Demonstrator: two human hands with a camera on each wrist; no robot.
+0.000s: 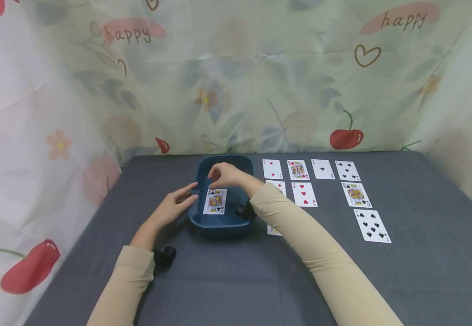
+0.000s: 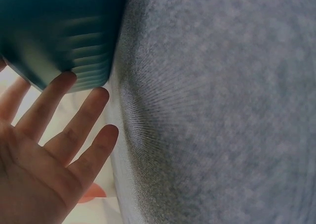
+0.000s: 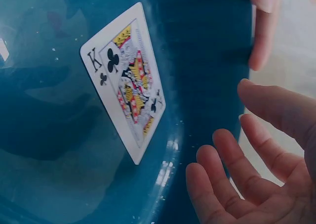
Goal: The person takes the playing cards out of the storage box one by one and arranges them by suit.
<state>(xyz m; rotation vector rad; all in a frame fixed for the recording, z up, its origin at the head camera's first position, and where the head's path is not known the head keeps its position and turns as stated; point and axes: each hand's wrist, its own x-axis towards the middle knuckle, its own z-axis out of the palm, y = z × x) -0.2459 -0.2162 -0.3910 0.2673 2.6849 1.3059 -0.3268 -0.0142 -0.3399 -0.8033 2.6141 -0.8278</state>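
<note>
A king of clubs card (image 1: 215, 202) lies face up inside a blue plastic basin (image 1: 219, 225), which stands on the dark tabletop. Over the basin is my right hand (image 1: 226, 175), its fingers loosely bent and holding nothing. In the right wrist view the thumb and fingers are apart, with the king of clubs (image 3: 126, 85) a little way off. My left hand (image 1: 169, 209) is at the basin's left side, fingers extended and fingertips right at its wall. The left wrist view shows those spread fingers (image 2: 89, 115) against the ribbed outside of the basin (image 2: 84, 36).
Right of the basin, face-up cards lie in columns, among them a two of diamonds (image 1: 272, 169), a three of hearts (image 1: 304, 194), an ace of clubs (image 1: 322, 169) and a seven of spades (image 1: 372, 225). My right sleeve (image 1: 301, 240) partly covers two cards. A patterned curtain (image 1: 256, 90) encloses the table.
</note>
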